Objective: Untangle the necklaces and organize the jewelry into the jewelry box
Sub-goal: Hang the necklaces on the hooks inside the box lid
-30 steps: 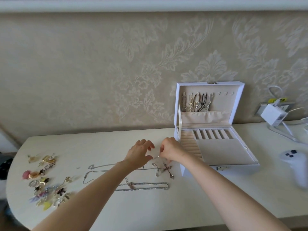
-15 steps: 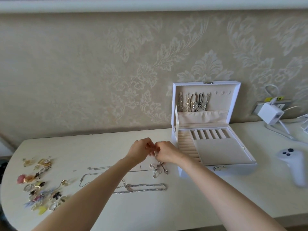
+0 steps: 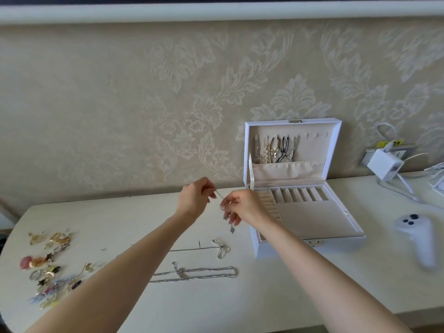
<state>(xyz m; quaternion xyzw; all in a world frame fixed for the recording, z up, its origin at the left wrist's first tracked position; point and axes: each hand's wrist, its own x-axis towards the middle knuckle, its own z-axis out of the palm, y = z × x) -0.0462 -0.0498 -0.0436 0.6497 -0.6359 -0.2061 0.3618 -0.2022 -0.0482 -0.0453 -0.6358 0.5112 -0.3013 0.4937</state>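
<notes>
At the far left of the worktop [image 3: 120,224], a heap of small colourful jewelry [image 3: 48,267] is lying loose. Toward the middle, the left hand [image 3: 194,200] is hovering above the surface, its fingers pinching one end of a thin silver necklace [image 3: 219,195]. Just beside it, the right hand [image 3: 242,207] is pinching the same chain lower down, with a small pendant [image 3: 232,229] dangling below the fingers, clear of the worktop. Beneath the hands, a bow-pendant necklace [image 3: 222,247] and a thicker doubled chain [image 3: 206,273] are lying flat, apart from each other. Right of the hands, the white jewelry box [image 3: 312,217] is standing open, lid upright by the wall, several hung necklaces [image 3: 276,150] dangling from its hooks. Farther right, a white controller [image 3: 418,239] is lying on the worktop, and a white charger [image 3: 385,164] is sitting near the wall.
</notes>
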